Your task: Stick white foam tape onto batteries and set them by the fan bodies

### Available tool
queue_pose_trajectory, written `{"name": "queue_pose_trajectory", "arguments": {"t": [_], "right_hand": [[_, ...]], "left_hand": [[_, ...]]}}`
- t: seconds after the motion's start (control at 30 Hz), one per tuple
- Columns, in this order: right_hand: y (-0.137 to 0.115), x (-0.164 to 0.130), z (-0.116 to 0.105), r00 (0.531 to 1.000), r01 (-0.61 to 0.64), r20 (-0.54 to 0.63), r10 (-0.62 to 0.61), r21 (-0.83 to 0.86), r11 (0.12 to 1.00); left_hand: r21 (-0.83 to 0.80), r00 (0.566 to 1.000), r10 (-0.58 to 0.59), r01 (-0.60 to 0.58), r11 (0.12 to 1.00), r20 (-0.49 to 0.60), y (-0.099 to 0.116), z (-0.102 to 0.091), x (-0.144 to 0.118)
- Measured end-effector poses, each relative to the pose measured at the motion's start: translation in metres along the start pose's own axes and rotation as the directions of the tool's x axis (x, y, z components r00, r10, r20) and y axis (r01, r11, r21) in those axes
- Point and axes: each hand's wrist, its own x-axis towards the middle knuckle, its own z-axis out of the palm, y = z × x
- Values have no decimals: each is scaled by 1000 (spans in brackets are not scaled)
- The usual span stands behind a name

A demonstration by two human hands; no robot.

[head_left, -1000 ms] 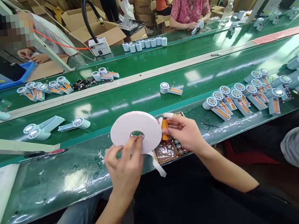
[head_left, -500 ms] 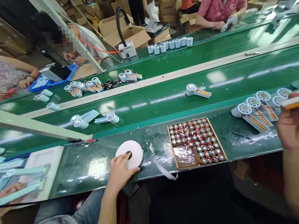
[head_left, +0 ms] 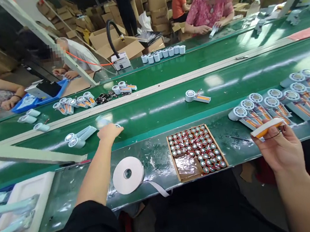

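Observation:
My left hand (head_left: 109, 133) reaches over the belt, its fingers closed round a light-blue fan housing (head_left: 103, 120); the hand hides much of this piece, and its handle is blurred. In my right hand (head_left: 281, 145), held up at the right, is a slim white-and-orange strip (head_left: 266, 128) with a dark wire by the fingers. A roll of white tape (head_left: 120, 176) lies flat on the bench below my left forearm, its loose end hanging over the edge. Between my hands sits a shallow cardboard box (head_left: 182, 179) of small round cells with red wires.
Fan housings with orange strips (head_left: 275, 97) crowd the bench at right. Another fan (head_left: 190, 95) and a pair of housings (head_left: 76, 140) lie on the green belt (head_left: 148, 111). A white foam tray (head_left: 43, 186) and slanting post (head_left: 28, 146) stand at left. Co-workers sit opposite.
My left hand has left the tape roll and moved forward onto the fan housing on the belt. My right hand, with the strip, has come lower and further left in view.

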Motion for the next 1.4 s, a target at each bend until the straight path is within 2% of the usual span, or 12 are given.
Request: {"name": "queue_pose_trajectory", "arguments": {"t": [0.07,0.1,0.2,0.27,0.33,0.5,0.6,0.67,0.8,1.0,1.1,1.4], "right_hand": [[0,6,5,1000,-10,3,10,65,998],[0,8,12,1000,-12,23,10,97,995],[1,14,45,987,-13,161,-10,143,990],[4,15,72,955,-11,295,-28,131,991],[9,15,98,899,-5,436,-33,86,996],[41,34,154,696,179,718,-6,-166,970],[69,53,186,555,480,832,24,-344,807],[86,63,205,496,613,866,68,-404,679],[106,70,228,437,735,884,167,-457,501],[109,66,236,318,896,886,336,-397,199],[108,63,239,291,931,865,408,-354,88],[103,63,243,252,965,842,476,-255,-59]], "left_hand": [[56,971,236,-238,970,39,38,0,-1],[70,930,362,-367,928,65,58,2,-4],[67,732,669,-680,730,131,122,14,-17],[73,631,763,-775,627,142,158,23,-24],[94,591,794,-806,584,143,184,31,-28],[113,618,772,-786,608,149,211,29,-23],[64,621,763,-781,621,177,213,18,-16],[23,621,760,-777,629,191,213,11,-15],[-43,660,739,-741,670,135,212,7,-19],[-143,716,697,-686,713,42,219,20,-25],[-197,737,676,-661,724,10,225,25,-24],[-346,783,616,-604,718,-88,230,43,-38]]}}
